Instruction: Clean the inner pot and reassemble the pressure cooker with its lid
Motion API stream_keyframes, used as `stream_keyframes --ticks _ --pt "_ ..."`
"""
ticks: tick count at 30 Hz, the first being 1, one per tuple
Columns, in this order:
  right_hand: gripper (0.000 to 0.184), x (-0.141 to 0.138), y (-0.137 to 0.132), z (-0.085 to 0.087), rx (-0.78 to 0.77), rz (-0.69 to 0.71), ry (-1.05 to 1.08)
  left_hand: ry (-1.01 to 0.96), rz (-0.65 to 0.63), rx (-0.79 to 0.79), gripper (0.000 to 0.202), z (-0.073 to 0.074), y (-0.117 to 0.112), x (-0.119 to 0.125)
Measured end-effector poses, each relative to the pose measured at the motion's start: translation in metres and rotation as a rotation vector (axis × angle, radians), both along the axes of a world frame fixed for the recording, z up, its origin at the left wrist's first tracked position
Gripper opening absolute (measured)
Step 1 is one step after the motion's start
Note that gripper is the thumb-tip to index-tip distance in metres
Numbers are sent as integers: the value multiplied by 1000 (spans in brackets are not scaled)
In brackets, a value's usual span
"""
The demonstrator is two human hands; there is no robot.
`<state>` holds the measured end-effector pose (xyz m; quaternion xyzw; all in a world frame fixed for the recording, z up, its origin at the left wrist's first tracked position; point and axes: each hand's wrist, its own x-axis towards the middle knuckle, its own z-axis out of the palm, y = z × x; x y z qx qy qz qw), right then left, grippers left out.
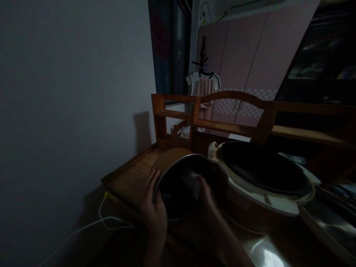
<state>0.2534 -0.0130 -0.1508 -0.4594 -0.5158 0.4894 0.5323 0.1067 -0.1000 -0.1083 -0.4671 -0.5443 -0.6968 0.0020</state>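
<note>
Limp pale cloth (195, 185) inside a smooth, round, dark-lined pot (165, 163)

Wall (72, 92): pale, plain, fills left of frame; blocky shadow on it near center.
Window (171, 48): dark, upper center; reddish patch toward its left.
Wardrobe (244, 48): pink doors, upper right of center; checked band (257, 99) across them lower down.
Coat stand (203, 52): dark, upper center, in front of wardrobe.
Shirt (194, 82): white, dark trim, on a hanger, upper center; pink cloth (205, 87) at its front.
Shelf unit (230, 127): brown wood, arched top rail, center to right edge.
Cable (85, 226): white, looped, lower left; yellow tie (106, 194) at upper end.
Round vessel (278, 204): dark inside, pale rim, right of center.
Upper right: dark, faint reflections, details unclear.
</note>
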Motion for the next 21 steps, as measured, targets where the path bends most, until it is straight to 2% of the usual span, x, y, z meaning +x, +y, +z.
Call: stream_keyframes --ticks 1,3,5,6,9,11,14,17,21 --pt "61 1 -6 6 21 -14 -9 -1 2 4 39 0 0 0" --pt "54 1 -18 15 196 -69 -108 0 3 1 39 0 -1 0" --pt "48 -4 -28 16 368 -25 -294 7 0 -1 39 -1 -1 0" --pt "46 -7 -31 13 403 31 -413 10 -4 -1 40 -1 -2 0" --pt "44 -15 -35 -6 301 224 -720 20 -6 3 41 -1 -2 0" --pt "38 -18 -38 -20 207 292 -792 18 -3 -5 42 -1 -3 1" --pt "37 -21 -46 -30 173 287 -772 11 12 -15 43 -2 -3 1" --pt "34 -25 -57 -24 173 308 -682 10 13 -18 43 -3 -2 0" --pt "41 -33 -65 -8 11 436 -246 8 -2 -10 44 -3 -1 -1"
